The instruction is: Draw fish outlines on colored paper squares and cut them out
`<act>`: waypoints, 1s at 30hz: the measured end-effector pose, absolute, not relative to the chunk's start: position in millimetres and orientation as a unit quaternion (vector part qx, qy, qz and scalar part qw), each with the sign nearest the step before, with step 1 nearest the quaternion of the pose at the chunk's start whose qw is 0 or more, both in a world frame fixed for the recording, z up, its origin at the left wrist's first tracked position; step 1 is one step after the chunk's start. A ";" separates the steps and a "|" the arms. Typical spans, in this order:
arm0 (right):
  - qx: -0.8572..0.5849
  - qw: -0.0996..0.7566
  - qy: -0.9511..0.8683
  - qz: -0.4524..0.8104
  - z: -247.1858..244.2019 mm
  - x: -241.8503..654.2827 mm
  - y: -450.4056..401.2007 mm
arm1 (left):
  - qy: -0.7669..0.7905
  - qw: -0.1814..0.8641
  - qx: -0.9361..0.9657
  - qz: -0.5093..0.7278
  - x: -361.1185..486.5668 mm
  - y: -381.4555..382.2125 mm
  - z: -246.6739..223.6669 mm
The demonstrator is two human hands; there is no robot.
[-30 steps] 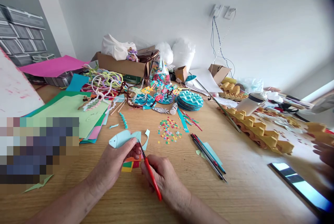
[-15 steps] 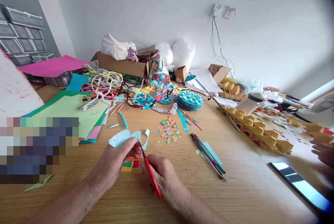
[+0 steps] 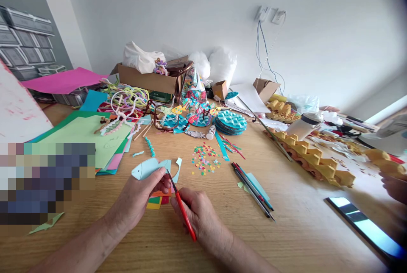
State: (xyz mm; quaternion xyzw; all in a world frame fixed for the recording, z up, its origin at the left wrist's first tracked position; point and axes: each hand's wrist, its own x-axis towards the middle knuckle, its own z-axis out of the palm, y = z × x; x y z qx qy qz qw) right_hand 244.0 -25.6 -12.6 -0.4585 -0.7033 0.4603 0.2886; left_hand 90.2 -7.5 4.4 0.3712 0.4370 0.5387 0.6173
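Observation:
Between the thumb and fingers of my left hand [image 3: 144, 194] is a light blue paper fish [image 3: 146, 168], its head and drawn eye to the left. My right hand [image 3: 203, 211] grips red-handled scissors [image 3: 185, 213], whose blades meet the paper by the tail, close to my left fingertips. A curved offcut of the same blue paper [image 3: 178, 168] hangs or lies just right of the tail; I cannot tell if it is still joined. Small coloured paper pieces [image 3: 154, 203] lie on the table under my hands.
Paper confetti [image 3: 205, 158] lies ahead, with pens [image 3: 252, 191] to its right. Stacked coloured sheets [image 3: 82, 137] are at left. A yellow egg carton [image 3: 313, 156] and a phone [image 3: 359, 226] lie at right, near another person's hand [image 3: 394, 184]. Blue scalloped discs [image 3: 230, 121] stand farther back.
The fish, scissors and both my hands keep nearly the same pose. The whole view has shifted very slightly. The other person's hand at the right edge has moved a little.

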 end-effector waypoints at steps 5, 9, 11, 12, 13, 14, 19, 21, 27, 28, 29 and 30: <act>-0.445 0.289 -0.687 0.497 -14.1 245.0 -25.5 | 0.443 0.613 0.388 0.527 88.3 -8.9 7.1; -0.439 0.285 -0.674 0.521 -16.2 246.5 -25.6 | 0.444 0.623 0.393 0.510 86.8 -9.8 6.4; -0.439 0.284 -0.673 0.523 -16.0 247.0 -25.7 | 0.447 0.623 0.396 0.505 86.3 -9.4 5.5; -0.439 0.282 -0.673 0.523 -15.7 247.2 -25.7 | 0.448 0.623 0.398 0.502 86.0 -9.0 5.0; -0.439 0.281 -0.674 0.524 -15.3 247.5 -25.7 | 0.449 0.624 0.400 0.499 85.6 -8.6 4.5; -0.438 0.280 -0.673 0.525 -15.0 247.7 -25.5 | 0.447 0.626 0.403 0.495 85.0 -8.3 3.9; -0.432 0.266 -0.680 0.529 -13.7 249.3 -23.4 | 0.433 0.641 0.414 0.480 81.9 -7.4 2.2; -0.431 0.260 -0.685 0.527 -12.9 250.1 -22.5 | 0.429 0.642 0.417 0.479 81.0 -7.1 1.7; -0.422 0.255 -0.672 0.552 -9.8 252.0 -21.9 | 0.410 0.655 0.418 0.478 78.2 -5.8 -1.7; -0.419 0.256 -0.670 0.557 -9.4 252.2 -21.9 | 0.407 0.656 0.419 0.478 77.7 -5.8 -2.2; -0.417 0.256 -0.668 0.561 -9.1 252.2 -21.9 | 0.404 0.657 0.421 0.478 77.2 -5.8 -2.6; -0.415 0.256 -0.666 0.564 -9.0 252.1 -21.9 | 0.401 0.657 0.423 0.478 76.7 -5.8 -3.0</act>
